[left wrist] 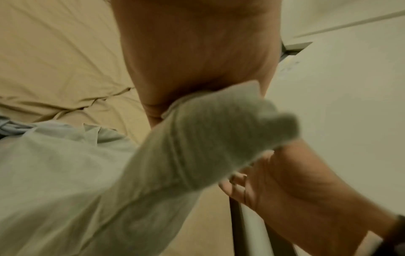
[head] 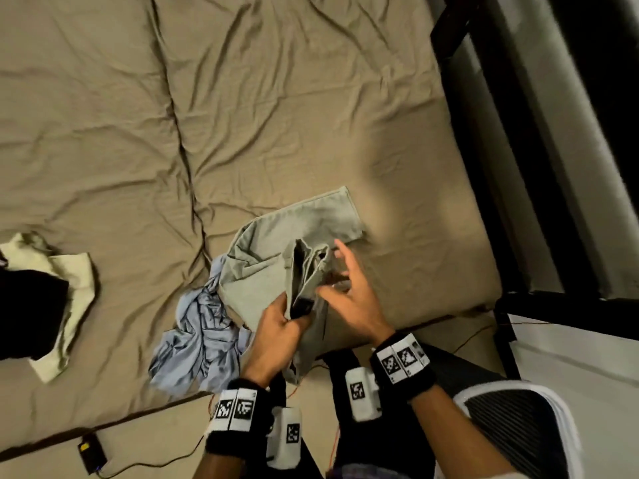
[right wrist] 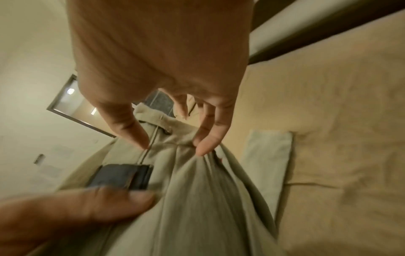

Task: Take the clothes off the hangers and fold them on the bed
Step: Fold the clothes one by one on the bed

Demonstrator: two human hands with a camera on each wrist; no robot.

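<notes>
Clearly soft and light, the grey-green garment [head: 297,233] lies partly on the bed [head: 242,115] near its corner, one end lifted. The left hand [head: 280,330] pinches its bunched edge; the right hand [head: 349,299] hovers with fingers spread. Best taken at the hems.

1. The right hand [right wrist: 162,57] reaches down over a grey-green garment [right wrist: 197,199], its fingers [right wrist: 206,143] spread and touching the bunched fabric.
2. A dark patch [right wrist: 122,175] sits on the garment, left of those fingers.
3. The left hand [right wrist: 65,213] grips the garment just below the patch.
4. The tan bed [right wrist: 339,138] lies right of the garment.
</notes>
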